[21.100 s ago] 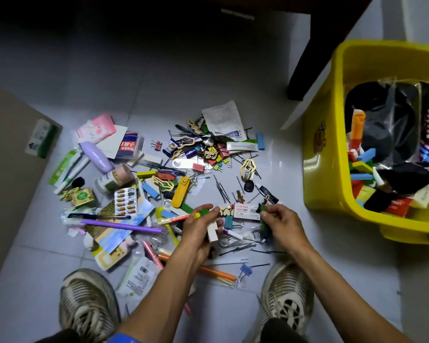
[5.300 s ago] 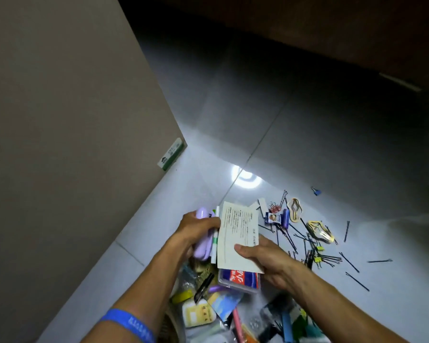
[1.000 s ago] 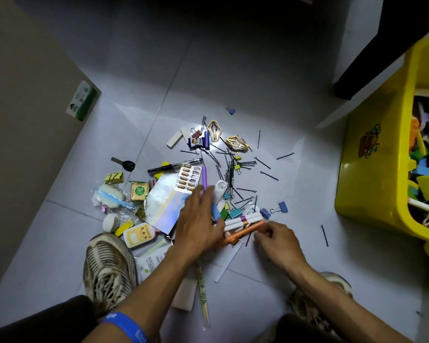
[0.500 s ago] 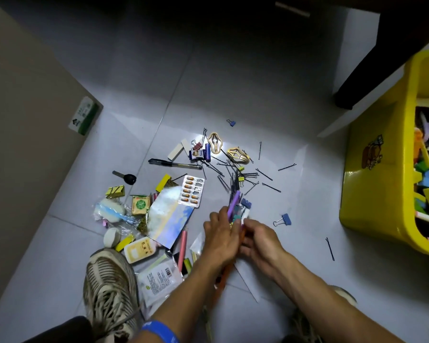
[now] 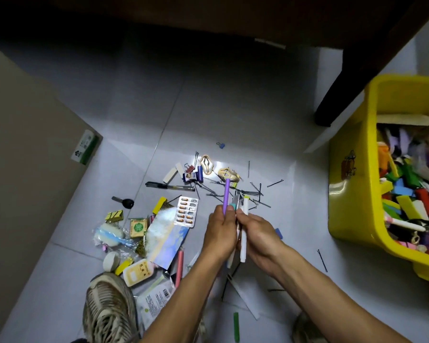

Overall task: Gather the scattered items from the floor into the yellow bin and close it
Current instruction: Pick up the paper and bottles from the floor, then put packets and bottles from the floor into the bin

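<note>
No legible text, seemingly, anywhere

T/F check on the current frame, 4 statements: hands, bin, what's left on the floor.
1. Both hands hold a bundle of pens. True: the left hand and right hand grip pens, a purple pen sticking up.
2. The yellow bin is closed. False: it is open, with coloured items visible inside.
3. A pill pack lies on the floor. True.
4. The black key is in the right hand. False: it lies on the floor, left of the pile.
</note>
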Motion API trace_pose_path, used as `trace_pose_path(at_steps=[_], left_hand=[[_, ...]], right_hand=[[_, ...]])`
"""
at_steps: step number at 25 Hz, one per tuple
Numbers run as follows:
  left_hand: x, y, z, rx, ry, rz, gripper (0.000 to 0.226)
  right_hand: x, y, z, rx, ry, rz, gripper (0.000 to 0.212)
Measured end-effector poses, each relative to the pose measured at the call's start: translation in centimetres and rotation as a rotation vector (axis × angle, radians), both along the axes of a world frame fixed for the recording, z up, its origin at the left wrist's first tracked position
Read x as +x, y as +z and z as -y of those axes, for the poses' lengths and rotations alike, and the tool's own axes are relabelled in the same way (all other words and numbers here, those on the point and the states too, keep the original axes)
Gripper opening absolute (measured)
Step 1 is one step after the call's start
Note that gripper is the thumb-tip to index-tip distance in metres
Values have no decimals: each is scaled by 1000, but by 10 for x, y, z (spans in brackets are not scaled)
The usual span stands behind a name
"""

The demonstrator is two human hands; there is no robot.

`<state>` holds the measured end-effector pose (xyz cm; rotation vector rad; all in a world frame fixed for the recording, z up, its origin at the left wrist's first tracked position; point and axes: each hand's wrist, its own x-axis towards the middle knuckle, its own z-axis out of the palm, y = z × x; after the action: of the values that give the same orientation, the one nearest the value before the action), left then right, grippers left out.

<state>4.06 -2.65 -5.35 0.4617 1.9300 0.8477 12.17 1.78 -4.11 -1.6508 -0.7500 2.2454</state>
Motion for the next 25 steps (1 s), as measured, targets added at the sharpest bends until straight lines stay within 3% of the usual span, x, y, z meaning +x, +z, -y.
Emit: trace_pose_path(at_steps=[5, 10, 13, 16, 18, 22, 25], left_hand=[[43, 94, -66, 192, -35, 17, 33], [141, 162, -155, 311, -190, 152, 38], [190, 174, -193, 238, -175, 386, 38], [187, 172, -198, 161, -16, 682, 47], [169, 160, -190, 201, 42, 642, 45], [120, 145, -148, 269, 67, 555, 50], [62, 124, -94, 272, 105, 426, 50]], right_hand=[[49, 87, -54, 178, -80, -96, 30], [148, 161, -119, 345, -342, -105, 27], [198, 178, -149, 351, -451, -84, 26], [222, 176, -162, 283, -497, -68, 32], [220, 163, -161, 303, -469, -39, 27], [177, 137, -130, 364, -457, -79, 39], [128, 119, -79, 422, -208, -155, 31]])
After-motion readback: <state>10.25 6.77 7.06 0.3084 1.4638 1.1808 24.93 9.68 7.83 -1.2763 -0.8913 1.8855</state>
